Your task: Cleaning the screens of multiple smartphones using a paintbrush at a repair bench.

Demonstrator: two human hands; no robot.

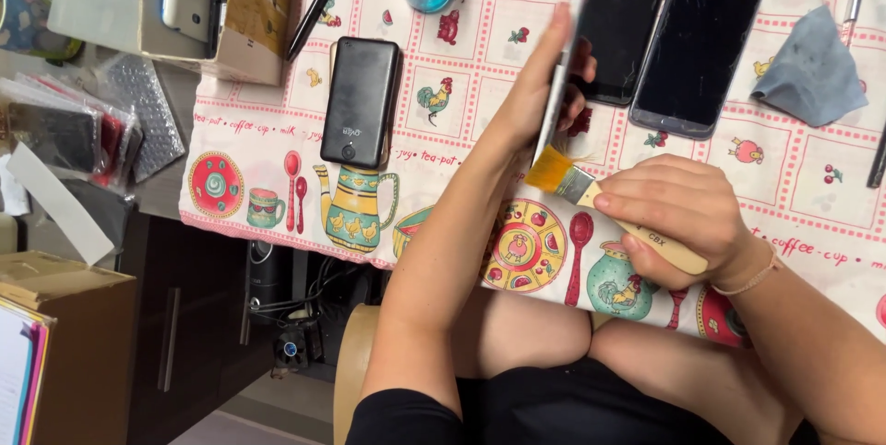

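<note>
Gripping edge-on phone (pixel 556 85) w/ left hand (pixel 540 85); right hand (pixel 678 214) fingers wrap brush (pixel 591 191), bristles touching phone.

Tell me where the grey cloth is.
The grey cloth lies on the patterned tablecloth at the head view's upper right, just right of the two dark phones.

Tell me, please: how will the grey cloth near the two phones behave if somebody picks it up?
The grey cloth lies crumpled with soft folds on the tablecloth, so it would probably hang floppy. It looks thin, so likely very light. It seems unlikely to roll or break.
</note>
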